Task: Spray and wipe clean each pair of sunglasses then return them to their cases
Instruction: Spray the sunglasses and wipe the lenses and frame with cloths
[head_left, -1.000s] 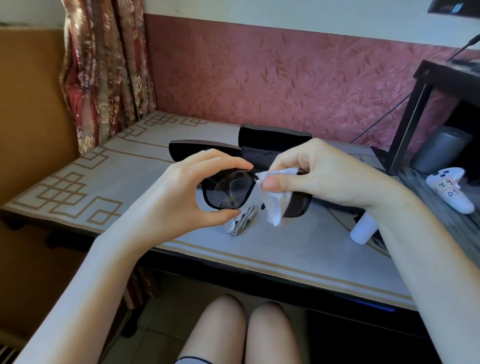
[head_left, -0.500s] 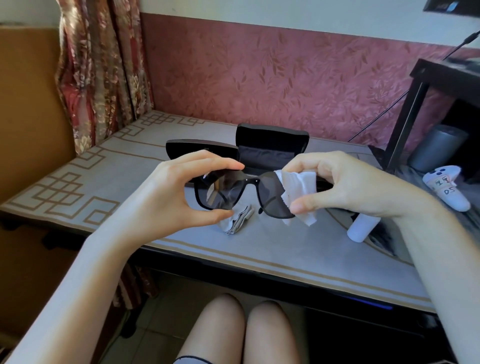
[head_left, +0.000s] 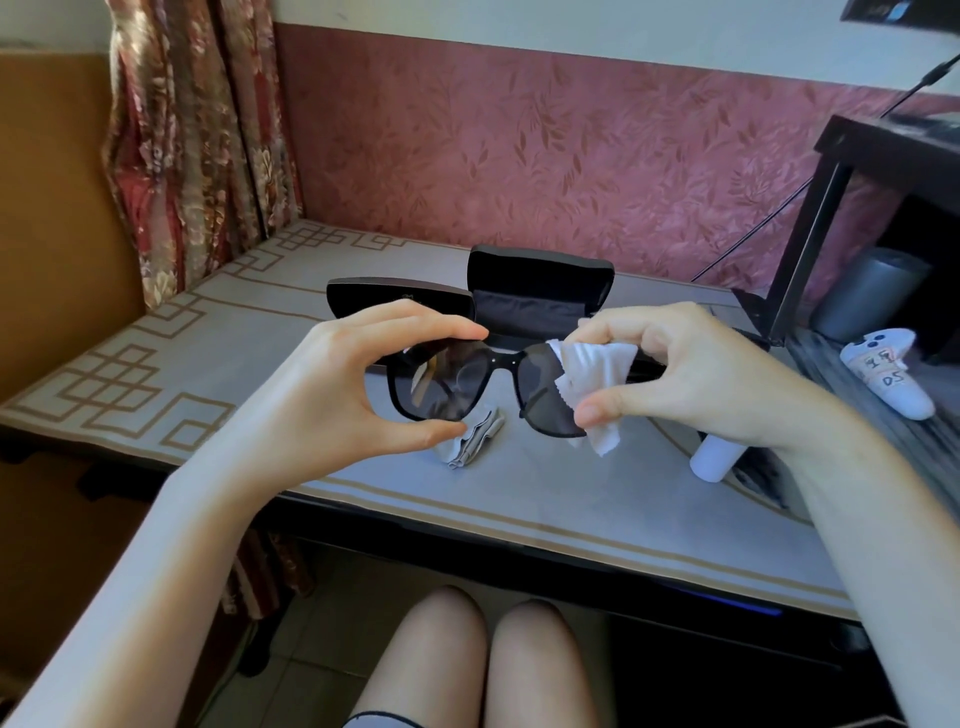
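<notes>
Black sunglasses (head_left: 457, 382) hang above the table, lenses facing me. My left hand (head_left: 343, 395) pinches the left lens rim between thumb and fingers. My right hand (head_left: 691, 374) pinches a white cleaning cloth (head_left: 592, 384) over the outer part of the right lens. Behind them stands an open black case (head_left: 540, 296) with its lid up. A second black case (head_left: 384, 301) lies to its left, partly hidden by my left hand. A white spray bottle (head_left: 714, 462) lies on the table under my right wrist.
A folded grey cloth (head_left: 475, 441) lies on the table (head_left: 208, 364) below the glasses. A black stand (head_left: 831, 218), a grey cylinder (head_left: 867, 291) and a white controller (head_left: 888, 374) crowd the right side. A curtain (head_left: 197, 130) hangs at back left. My knees show below the table edge.
The glasses have turned to face me more fully, both lenses now showing. My right hand with the cloth slid from the bridge out to the right lens.
</notes>
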